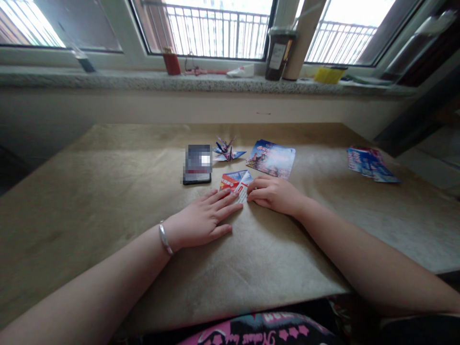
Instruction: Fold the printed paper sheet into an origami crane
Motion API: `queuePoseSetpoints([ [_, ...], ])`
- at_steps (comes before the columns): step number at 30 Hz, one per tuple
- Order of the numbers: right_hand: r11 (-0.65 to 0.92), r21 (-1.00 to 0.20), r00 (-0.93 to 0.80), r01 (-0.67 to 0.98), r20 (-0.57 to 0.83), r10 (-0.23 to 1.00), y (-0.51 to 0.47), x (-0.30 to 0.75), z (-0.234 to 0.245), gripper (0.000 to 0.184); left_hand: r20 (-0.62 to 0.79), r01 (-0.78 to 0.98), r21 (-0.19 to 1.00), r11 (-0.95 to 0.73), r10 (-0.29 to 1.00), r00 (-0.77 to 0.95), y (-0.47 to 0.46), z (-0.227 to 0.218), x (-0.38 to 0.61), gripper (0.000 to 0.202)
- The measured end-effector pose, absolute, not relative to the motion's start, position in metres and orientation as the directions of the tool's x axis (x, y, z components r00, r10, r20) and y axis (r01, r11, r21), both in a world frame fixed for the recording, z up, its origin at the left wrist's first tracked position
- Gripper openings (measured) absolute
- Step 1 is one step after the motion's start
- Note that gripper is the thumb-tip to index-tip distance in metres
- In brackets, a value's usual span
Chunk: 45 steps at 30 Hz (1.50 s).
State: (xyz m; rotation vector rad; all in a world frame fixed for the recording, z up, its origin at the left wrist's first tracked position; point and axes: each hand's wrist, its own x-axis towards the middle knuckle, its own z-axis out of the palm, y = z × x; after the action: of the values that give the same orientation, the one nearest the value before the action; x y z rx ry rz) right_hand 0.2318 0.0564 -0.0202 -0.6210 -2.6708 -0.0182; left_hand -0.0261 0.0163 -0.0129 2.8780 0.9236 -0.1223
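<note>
A small folded sheet of printed paper, red, blue and white, lies flat on the table in front of me. My left hand rests palm down with fingers stretched out, the fingertips over the paper's lower left part. At the paper's right edge, the curled fingers of my right hand are pressed together on it; the fingertips are partly hidden. Just beyond the paper stands a folded paper crane in blue, white and red.
A phone, its screen blurred, lies left of the crane. Several printed sheets are stacked to the right, with more blue-and-red printed papers farther right. A stone windowsill behind the table holds a dark container and other items.
</note>
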Motion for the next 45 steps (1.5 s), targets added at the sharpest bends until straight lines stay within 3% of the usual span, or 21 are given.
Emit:
queuePoseSetpoints([
  [20, 0.847, -0.034, -0.807, 0.531, 0.282, 0.518, 0.059, 0.250, -0.014, 0.021, -0.150, 0.599, 0.093, -0.796, 0.583, 0.798, 0.015, -0.011, -0.026, 0.055],
  [26, 0.829, -0.062, -0.791, 0.556, 0.267, 0.551, 0.060, 0.253, -0.014, 0.021, -0.100, 0.581, 0.097, -0.808, 0.573, 0.814, 0.016, -0.013, -0.028, 0.055],
  [35, 0.732, -0.175, -0.649, 0.659, 0.360, 0.670, 0.054, 0.244, -0.020, 0.018, -0.097, 0.589, 0.102, -0.802, 0.581, 0.808, 0.016, -0.011, -0.027, 0.058],
  [45, 0.685, -0.168, -0.615, 0.708, 0.329, 0.716, 0.046, 0.222, -0.022, 0.033, -0.057, 0.602, 0.122, -0.789, 0.600, 0.798, 0.017, -0.008, -0.027, 0.054],
])
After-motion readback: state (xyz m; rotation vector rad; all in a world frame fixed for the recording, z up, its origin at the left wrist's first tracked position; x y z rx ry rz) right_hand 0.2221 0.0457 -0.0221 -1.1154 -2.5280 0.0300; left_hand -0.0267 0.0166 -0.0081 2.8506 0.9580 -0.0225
